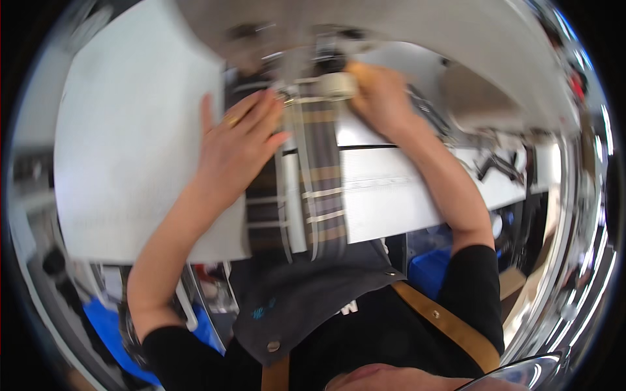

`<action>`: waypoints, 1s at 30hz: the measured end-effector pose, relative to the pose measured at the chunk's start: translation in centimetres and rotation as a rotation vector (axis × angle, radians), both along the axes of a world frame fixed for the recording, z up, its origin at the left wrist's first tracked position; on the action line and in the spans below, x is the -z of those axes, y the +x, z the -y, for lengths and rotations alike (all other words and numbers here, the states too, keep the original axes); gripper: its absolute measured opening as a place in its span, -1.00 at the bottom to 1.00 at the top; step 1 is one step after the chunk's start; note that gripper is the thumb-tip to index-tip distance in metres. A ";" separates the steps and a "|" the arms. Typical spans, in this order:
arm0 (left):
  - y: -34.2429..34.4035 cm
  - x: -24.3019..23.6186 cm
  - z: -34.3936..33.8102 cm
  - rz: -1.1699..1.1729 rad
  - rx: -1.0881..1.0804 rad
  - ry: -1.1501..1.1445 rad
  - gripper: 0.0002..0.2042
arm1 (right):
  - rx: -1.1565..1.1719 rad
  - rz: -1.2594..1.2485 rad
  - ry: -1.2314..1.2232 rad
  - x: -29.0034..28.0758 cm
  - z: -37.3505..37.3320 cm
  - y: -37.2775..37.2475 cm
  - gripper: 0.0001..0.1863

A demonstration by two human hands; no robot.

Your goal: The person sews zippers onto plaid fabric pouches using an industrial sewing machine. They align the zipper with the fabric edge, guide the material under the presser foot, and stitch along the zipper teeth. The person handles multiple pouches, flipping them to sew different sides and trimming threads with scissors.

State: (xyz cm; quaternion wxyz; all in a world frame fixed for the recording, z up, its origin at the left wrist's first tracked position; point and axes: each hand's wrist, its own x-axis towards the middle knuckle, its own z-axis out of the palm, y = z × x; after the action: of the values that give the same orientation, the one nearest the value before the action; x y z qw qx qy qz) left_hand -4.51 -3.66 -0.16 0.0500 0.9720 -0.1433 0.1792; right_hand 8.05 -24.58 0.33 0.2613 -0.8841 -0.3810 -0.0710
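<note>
My left hand (238,139) lies with fingers out on dark plaid fabric (323,202), its fingertips close to the metal parts below a sewing machine head (378,26). The fabric runs toward me in two striped bands with pale edges and a narrow gap between them. My right hand (381,101) has curled fingers at the right of the machine's needle area, beside a cream cylindrical part (336,85). Blur hides whatever those fingers hold, though a yellowish patch shows at their tips.
A white work surface (124,163) extends left, and a white ribbed panel (385,195) lies right of the fabric. Below the edge are blue bins or bags (427,270) on both sides. A dark apron (293,306) with tan straps covers my front. Black metal fittings (499,166) stand at the right.
</note>
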 end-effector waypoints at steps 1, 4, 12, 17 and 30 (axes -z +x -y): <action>-0.1 0.4 0.0 0.015 0.006 0.003 -0.58 | -0.014 0.050 0.022 0.6 -0.2 0.3 -0.88; -0.1 1.7 -0.8 0.065 -0.010 0.050 -0.56 | -0.053 0.291 -0.071 1.3 -0.4 1.3 -0.90; -0.6 1.5 -0.9 0.012 -0.024 0.047 -0.57 | 0.546 0.176 -0.210 -3.5 20.4 -7.1 -0.90; -1.0 1.3 -0.8 -0.006 0.005 0.016 -0.60 | 1.042 0.339 -0.225 -4.1 34.8 -4.5 -0.49; 3.1 -6.2 22.6 -0.003 0.774 -0.730 -0.52 | 0.405 0.224 0.165 -9.0 26.8 -11.2 -0.79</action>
State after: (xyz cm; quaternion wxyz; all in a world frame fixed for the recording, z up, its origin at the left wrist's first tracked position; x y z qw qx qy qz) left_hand -1.37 -26.28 6.02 0.4476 0.7678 -0.4197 0.1843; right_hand -3.11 -51.40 9.30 0.2691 -0.9048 -0.2155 -0.2501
